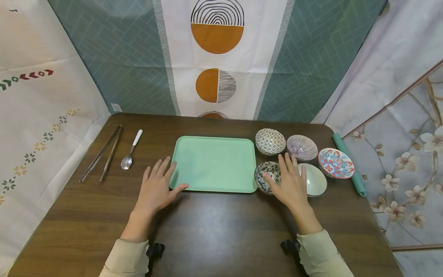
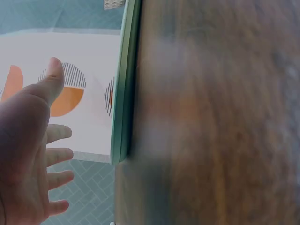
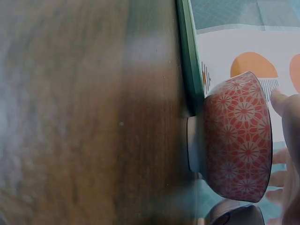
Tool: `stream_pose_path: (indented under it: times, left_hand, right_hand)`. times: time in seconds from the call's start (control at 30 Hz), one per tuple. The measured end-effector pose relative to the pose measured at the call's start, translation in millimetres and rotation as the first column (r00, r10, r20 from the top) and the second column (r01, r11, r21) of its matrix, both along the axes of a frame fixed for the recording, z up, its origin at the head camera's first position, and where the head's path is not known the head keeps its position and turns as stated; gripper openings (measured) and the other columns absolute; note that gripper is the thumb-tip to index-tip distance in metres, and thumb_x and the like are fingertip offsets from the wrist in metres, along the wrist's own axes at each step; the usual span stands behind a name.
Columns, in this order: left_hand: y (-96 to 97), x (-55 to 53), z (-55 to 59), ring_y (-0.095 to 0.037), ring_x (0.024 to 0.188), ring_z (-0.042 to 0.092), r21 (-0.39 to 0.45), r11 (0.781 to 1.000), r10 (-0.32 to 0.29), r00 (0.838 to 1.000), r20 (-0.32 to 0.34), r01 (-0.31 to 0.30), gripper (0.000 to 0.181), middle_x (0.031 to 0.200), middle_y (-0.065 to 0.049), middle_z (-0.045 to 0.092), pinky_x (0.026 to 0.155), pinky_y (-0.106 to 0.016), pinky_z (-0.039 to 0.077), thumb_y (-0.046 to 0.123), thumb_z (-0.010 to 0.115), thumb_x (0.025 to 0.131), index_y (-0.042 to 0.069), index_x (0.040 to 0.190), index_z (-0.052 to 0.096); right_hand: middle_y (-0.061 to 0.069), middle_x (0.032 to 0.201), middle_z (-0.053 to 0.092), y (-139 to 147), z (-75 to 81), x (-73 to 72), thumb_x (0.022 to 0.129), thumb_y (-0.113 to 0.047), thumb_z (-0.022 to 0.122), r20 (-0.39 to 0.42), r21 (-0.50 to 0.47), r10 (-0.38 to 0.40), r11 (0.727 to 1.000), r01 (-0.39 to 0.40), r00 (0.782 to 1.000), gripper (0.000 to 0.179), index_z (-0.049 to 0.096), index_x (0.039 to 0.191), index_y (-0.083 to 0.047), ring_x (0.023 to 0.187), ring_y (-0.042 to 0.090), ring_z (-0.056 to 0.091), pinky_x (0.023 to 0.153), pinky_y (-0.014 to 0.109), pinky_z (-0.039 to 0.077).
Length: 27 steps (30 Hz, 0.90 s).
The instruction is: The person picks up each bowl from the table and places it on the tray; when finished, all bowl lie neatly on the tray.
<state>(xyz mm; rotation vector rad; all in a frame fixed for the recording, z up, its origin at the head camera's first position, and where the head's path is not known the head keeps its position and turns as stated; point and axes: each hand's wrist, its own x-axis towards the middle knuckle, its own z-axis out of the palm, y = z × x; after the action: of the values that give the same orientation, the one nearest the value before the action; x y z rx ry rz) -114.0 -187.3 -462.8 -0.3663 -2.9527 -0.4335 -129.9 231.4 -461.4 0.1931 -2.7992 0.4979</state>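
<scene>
My left hand (image 1: 156, 189) (image 2: 23, 154) hovers by the near left corner of a mint green tray (image 1: 214, 165) (image 2: 123, 93), fingers spread and holding nothing. On the other side, my right hand (image 1: 290, 188) (image 3: 290, 136) reaches over the bowls with straight fingers and also holds nothing. Nearest to it is a bowl (image 1: 264, 175) (image 3: 241, 140) with a dark floral inside and a red flower-patterned outside, beside the tray's right edge. Part of that bowl and of the plain white bowl (image 1: 315, 181) is hidden by the right hand; whether it touches either, I cannot tell.
Behind stand a brown-patterned bowl (image 1: 270, 141), a purple-striped bowl (image 1: 302, 147) and a red-and-blue bowl (image 1: 336, 163). A rolled teal cloth (image 1: 349, 165) lies at the table's right edge. Metal tongs (image 1: 104, 154) and a white-handled spoon (image 1: 130, 152) lie at the left on the brown table (image 1: 214, 231).
</scene>
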Motion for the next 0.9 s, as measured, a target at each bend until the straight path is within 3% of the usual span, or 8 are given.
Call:
stream_pose_path:
  times: [0.17,0.3,0.4,0.53,0.63,0.73,0.8,0.9]
  left_hand:
    - [1.9,0.7,1.1,-0.043,0.146,0.028,0.028,1.0,0.004,1.0,-0.024,-0.003,0.089,0.16,-0.021,0.033,0.114,-0.067,0.019,0.062,0.068,0.088,0.005,0.153,0.044]
    - [3.4,-0.3,-0.3,-0.045,0.137,0.042,0.193,0.981,0.054,0.995,-0.085,-0.036,0.08,0.151,-0.024,0.045,0.108,-0.066,0.032,0.05,0.075,0.088,0.0,0.145,0.052]
    - [3.5,-1.1,-1.3,-0.044,0.128,0.052,0.372,0.927,0.092,0.991,-0.096,-0.05,0.066,0.142,-0.024,0.054,0.1,-0.064,0.041,0.039,0.076,0.091,-0.003,0.138,0.058]
    - [1.3,-2.3,-3.6,-0.041,0.123,0.057,0.541,0.835,0.134,0.99,-0.031,-0.096,0.051,0.134,-0.022,0.059,0.099,-0.059,0.044,0.03,0.073,0.095,-0.003,0.133,0.061]
    - [-1.7,-2.7,-6.2,-0.039,0.121,0.059,0.616,0.763,0.198,0.978,0.064,-0.194,0.049,0.131,-0.021,0.062,0.098,-0.055,0.047,0.032,0.07,0.097,-0.002,0.131,0.063]
    - [-4.7,-2.9,-10.3,-0.037,0.117,0.062,0.645,0.701,0.26,0.951,0.168,-0.305,0.051,0.128,-0.022,0.064,0.095,-0.052,0.049,0.037,0.066,0.099,-0.002,0.132,0.063]
    - [-6.4,-3.4,-13.0,-0.036,0.117,0.062,0.645,0.678,0.28,0.935,0.216,-0.352,0.052,0.127,-0.022,0.065,0.095,-0.05,0.049,0.039,0.064,0.1,-0.001,0.133,0.062]
    - [-8.2,-4.3,-16.0,-0.036,0.115,0.062,0.64,0.666,0.286,0.924,0.255,-0.383,0.053,0.126,-0.022,0.065,0.095,-0.049,0.05,0.04,0.063,0.101,-0.002,0.133,0.062]
  right_hand:
    - [0.027,0.157,0.036,0,0.7,-1.0,0.092,-0.059,0.064,-0.009,-0.011,0.007,1.0,-0.007,1.0,0.088,0.041,0.151,0.002,0.146,0.047,0.027,0.112,0.071,0.016]
    - [0.027,0.148,0.048,2,8.4,-2.4,0.091,-0.047,0.072,-0.029,-0.13,-0.002,0.991,-0.002,1.0,0.079,0.046,0.147,0.003,0.135,0.048,0.044,0.105,0.067,0.033]
    - [0.026,0.136,0.06,6,16.2,-4.8,0.092,-0.037,0.074,-0.047,-0.278,-0.025,0.96,0.011,0.999,0.069,0.051,0.143,0.003,0.122,0.046,0.057,0.097,0.063,0.044]
    - [0.025,0.123,0.067,18,22.0,-11.0,0.095,-0.027,0.072,-0.065,-0.413,-0.051,0.911,0.02,0.997,0.056,0.056,0.136,0.006,0.112,0.041,0.064,0.092,0.056,0.051]
    - [0.025,0.117,0.069,28,25.6,-14.2,0.097,-0.021,0.069,-0.074,-0.453,-0.072,0.891,0.031,0.995,0.046,0.058,0.131,0.008,0.106,0.039,0.067,0.088,0.053,0.053]
    - [0.025,0.115,0.07,39,29.4,-15.4,0.099,-0.017,0.066,-0.074,-0.469,-0.107,0.881,0.06,0.992,0.04,0.059,0.129,0.008,0.102,0.039,0.069,0.086,0.048,0.055]
    - [0.025,0.115,0.07,47,31.2,-15.9,0.099,-0.015,0.064,-0.069,-0.478,-0.131,0.875,0.083,0.989,0.038,0.06,0.129,0.008,0.102,0.039,0.069,0.085,0.035,0.056]
    - [0.026,0.115,0.07,61,31.4,-16.4,0.1,-0.015,0.062,-0.062,-0.482,-0.171,0.868,0.12,0.983,0.038,0.06,0.13,0.008,0.102,0.04,0.068,0.08,0.013,0.049]
